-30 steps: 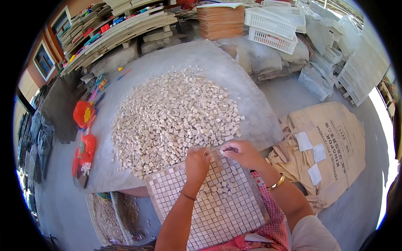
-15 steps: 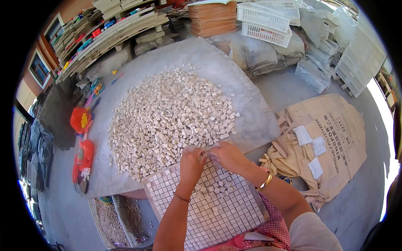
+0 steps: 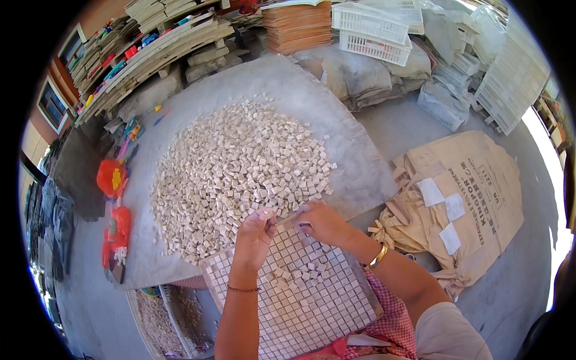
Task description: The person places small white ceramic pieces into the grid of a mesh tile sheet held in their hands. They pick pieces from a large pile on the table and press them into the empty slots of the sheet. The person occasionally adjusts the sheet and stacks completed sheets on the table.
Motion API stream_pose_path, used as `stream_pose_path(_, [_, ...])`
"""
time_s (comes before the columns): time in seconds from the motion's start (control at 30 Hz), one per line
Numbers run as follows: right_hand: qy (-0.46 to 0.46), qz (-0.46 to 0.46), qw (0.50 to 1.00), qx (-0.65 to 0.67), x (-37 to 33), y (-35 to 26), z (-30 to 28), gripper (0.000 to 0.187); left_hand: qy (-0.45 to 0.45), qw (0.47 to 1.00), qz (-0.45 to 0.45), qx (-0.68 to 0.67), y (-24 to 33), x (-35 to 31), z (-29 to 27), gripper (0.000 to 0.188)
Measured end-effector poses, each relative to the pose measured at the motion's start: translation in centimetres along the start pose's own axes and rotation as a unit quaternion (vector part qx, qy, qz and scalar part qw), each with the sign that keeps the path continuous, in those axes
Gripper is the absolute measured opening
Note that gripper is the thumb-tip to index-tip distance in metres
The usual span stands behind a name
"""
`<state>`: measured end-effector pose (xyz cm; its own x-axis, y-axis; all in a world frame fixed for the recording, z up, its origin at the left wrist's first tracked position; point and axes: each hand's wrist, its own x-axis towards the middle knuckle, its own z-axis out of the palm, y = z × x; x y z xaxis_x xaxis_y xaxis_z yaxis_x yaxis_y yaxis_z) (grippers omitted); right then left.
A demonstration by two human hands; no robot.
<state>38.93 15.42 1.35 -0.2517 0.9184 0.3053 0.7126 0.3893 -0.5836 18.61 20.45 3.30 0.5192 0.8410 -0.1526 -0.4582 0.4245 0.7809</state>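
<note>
A square gridded tray (image 3: 312, 300), its cells filled with small pale stone tiles, lies tilted in front of me at the table's near edge. Several loose tiles (image 3: 309, 270) are scattered on top of it. My left hand (image 3: 255, 237) is closed over the tray's upper left part, and a small pale tile seems pinched at its fingertips. Above the tray's far edge is my right hand (image 3: 324, 223), fingers curled together; whatever they hold is hidden. Just beyond both hands spreads a big heap of loose stone tiles (image 3: 240, 162).
The heap lies on a grey table (image 3: 354, 162). Red plastic bags (image 3: 120, 222) sit at its left edge. Below left stands a white crate (image 3: 135, 312) of tile pieces. A tan sack (image 3: 480, 198) lies at right; white baskets (image 3: 372, 30) and stacked boards (image 3: 150, 54) stand behind.
My hands were together at the tray's far edge and are now apart. The left one has shifted left and turned; the right one stays near that edge. The whole view has shifted slightly.
</note>
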Motion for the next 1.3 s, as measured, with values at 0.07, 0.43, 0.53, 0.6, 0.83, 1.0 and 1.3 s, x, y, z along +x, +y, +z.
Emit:
stream_pose_path(0.07, [0.004, 0.018, 0.999, 0.029, -0.1, -0.2, -0.2, 0.013, -0.037, 0.994, -0.019, -0.105, 0.6, -0.4, 0.7, 0.024])
stream_pose_path(0.43, [0.085, 0.029, 0.994, 0.060, -0.6, 0.2, -0.8, 0.013, 0.042, 0.759, 0.170, 0.627, -1.5, 0.0, 1.5, 0.015])
stream_pose_path(0.53, [0.039, 0.038, 0.998, 0.035, -0.7, -0.3, -1.1, 0.012, 0.020, 0.681, 0.245, 0.689, -2.4, 0.0, 1.6, 0.020])
stream_pose_path(0.6, [0.013, 0.033, 0.999, 0.010, -0.7, -0.5, -1.0, 0.011, 0.016, 0.670, 0.275, 0.690, -2.3, 0.0, 1.6, 0.020])
stream_pose_path(0.83, [0.008, 0.001, 0.999, -0.031, 0.1, -0.5, 0.1, 0.005, 0.057, 0.754, 0.187, 0.628, -2.1, 0.1, 1.6, 0.015])
stream_pose_path(1.0, [0.008, -0.001, 0.999, 0.032, 0.9, 0.3, 0.4, 0.007, 0.079, 0.667, 0.244, 0.699, -2.3, -0.2, 1.2, 0.015])
stream_pose_path(1.3, [-0.050, 0.091, 0.994, -0.038, 2.4, -2.3, 0.7, 0.010, 0.183, 0.780, 0.233, 0.552, -0.8, -9.1, 0.4, 0.010])
